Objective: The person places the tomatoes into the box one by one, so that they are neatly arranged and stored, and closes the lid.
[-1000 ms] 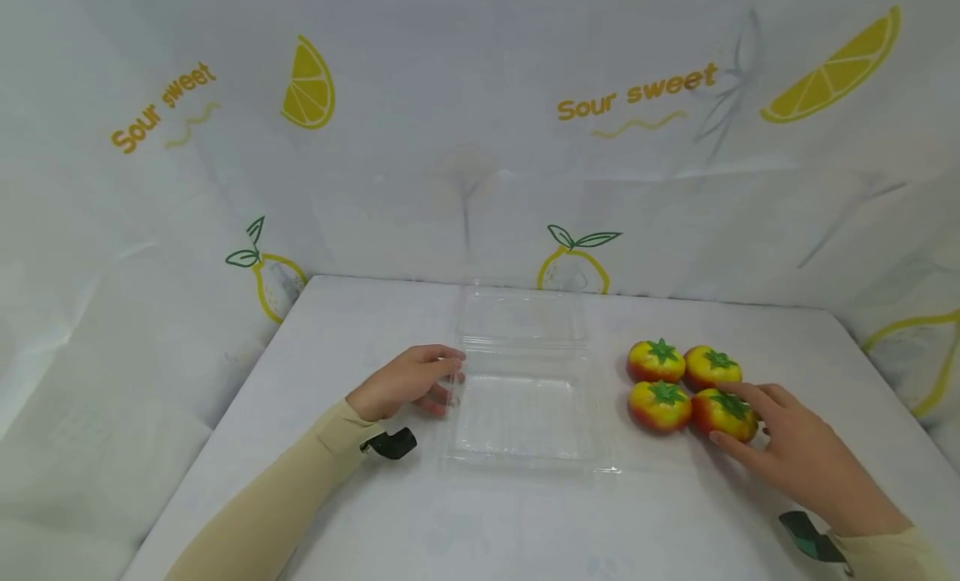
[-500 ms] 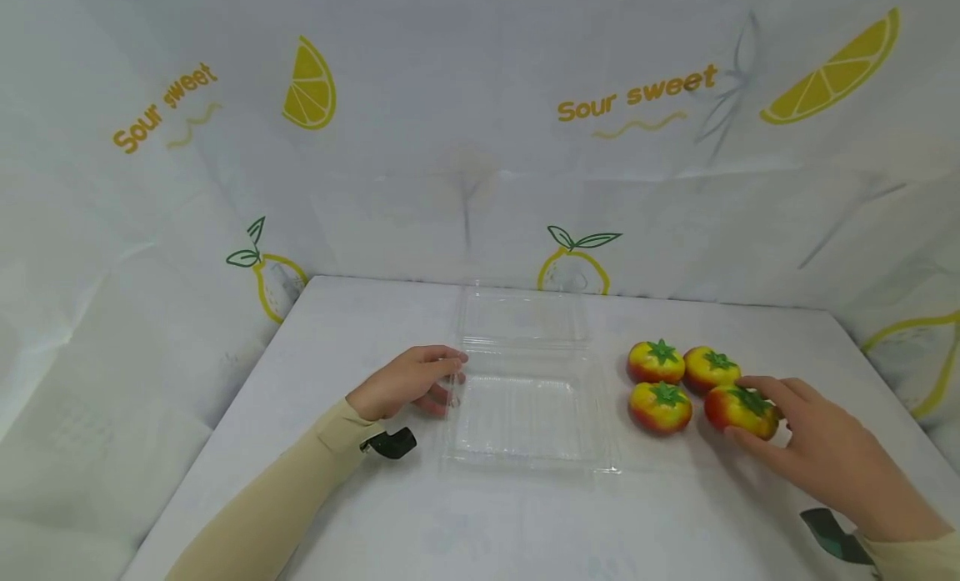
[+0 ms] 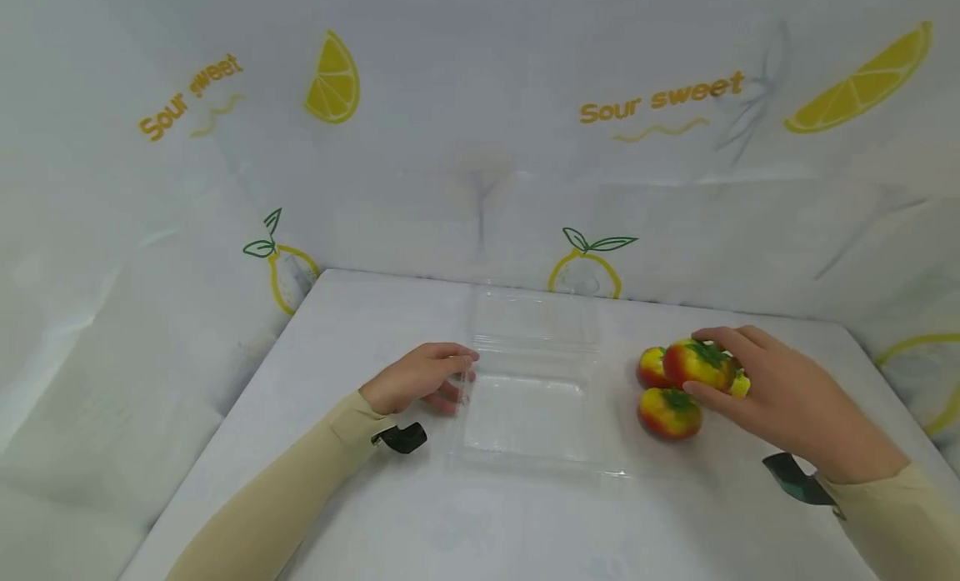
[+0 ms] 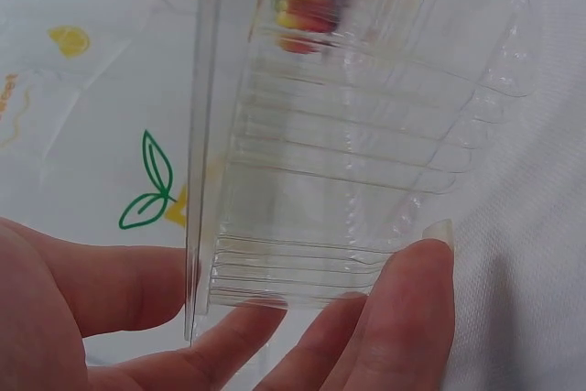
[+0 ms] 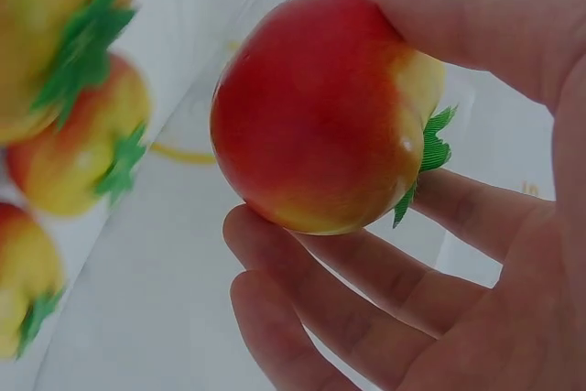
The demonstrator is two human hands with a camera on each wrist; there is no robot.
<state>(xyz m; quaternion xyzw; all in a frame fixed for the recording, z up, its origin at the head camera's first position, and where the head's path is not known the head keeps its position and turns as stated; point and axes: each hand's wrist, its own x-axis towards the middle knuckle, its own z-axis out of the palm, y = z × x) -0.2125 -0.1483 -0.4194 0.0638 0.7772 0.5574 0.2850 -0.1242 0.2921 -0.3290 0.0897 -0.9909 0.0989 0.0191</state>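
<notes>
My right hand (image 3: pixel 780 389) pinches a red-and-yellow tomato (image 3: pixel 693 366) with a green leafy top, thumb and fingertips on opposite sides. The right wrist view shows its smooth red underside. Held above the others, it overlaps the back two in the head view. One tomato (image 3: pixel 670 413) lies in front, another (image 3: pixel 649 367) at the back left, and a third (image 3: pixel 739 384) shows only in part. My left hand (image 3: pixel 420 377) grips the left rim of a clear plastic clamshell box (image 3: pixel 525 418), with fingers on both sides of the rim in the left wrist view.
The box's clear lid (image 3: pixel 532 318) lies folded back behind its base. A white cloth with printed lemons and lettering (image 3: pixel 663 99) hangs behind the white table (image 3: pixel 525 523). Black straps (image 3: pixel 798 479) sit at the wrists.
My right hand has taken the front right tomato, first drawing it right, then lifting it up and left over the others. My left hand keeps its place at the box. The head view has shifted slightly.
</notes>
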